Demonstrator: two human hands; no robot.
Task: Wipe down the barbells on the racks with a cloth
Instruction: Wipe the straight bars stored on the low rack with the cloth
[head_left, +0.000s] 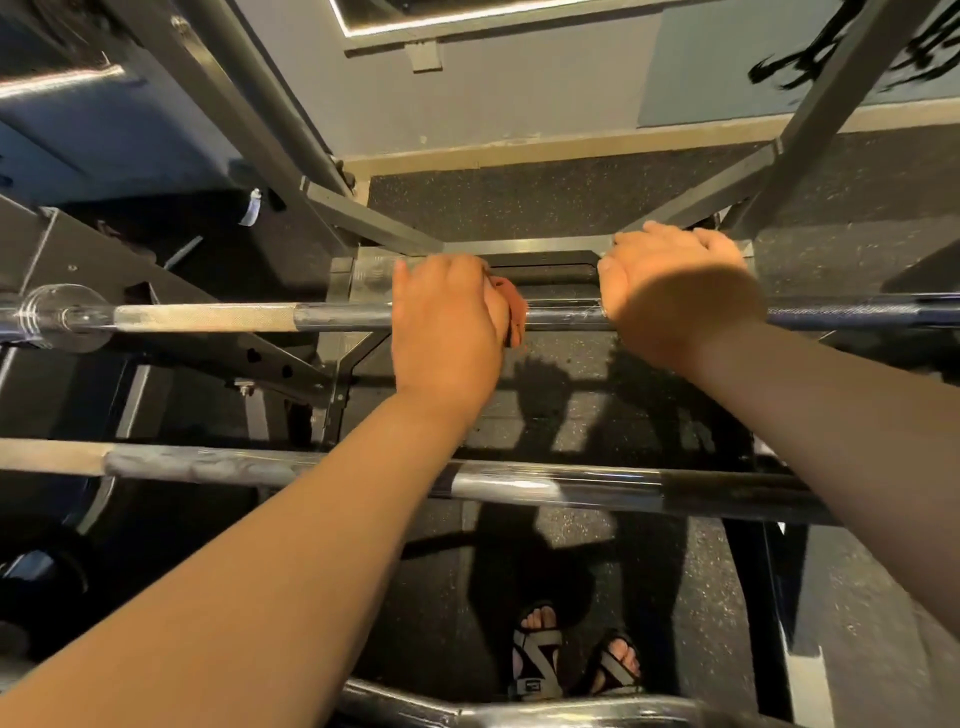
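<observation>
The left hand (447, 322) clamps the orange cloth (511, 306) round the far barbell (208, 314), the right hand (670, 291) grips it bare; if the bar rolls, the cloth could slip free.

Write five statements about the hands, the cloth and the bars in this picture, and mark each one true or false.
1. The left hand holds a cloth against the far barbell. True.
2. The right hand holds a spray bottle. False: it grips the far barbell, to the right of the cloth.
3. The cloth is blue. False: it is orange-red.
4. A near barbell crosses the view beneath both forearms, and neither hand touches it. True.
5. The person stands barefoot. False: the feet wear sandals.
</observation>
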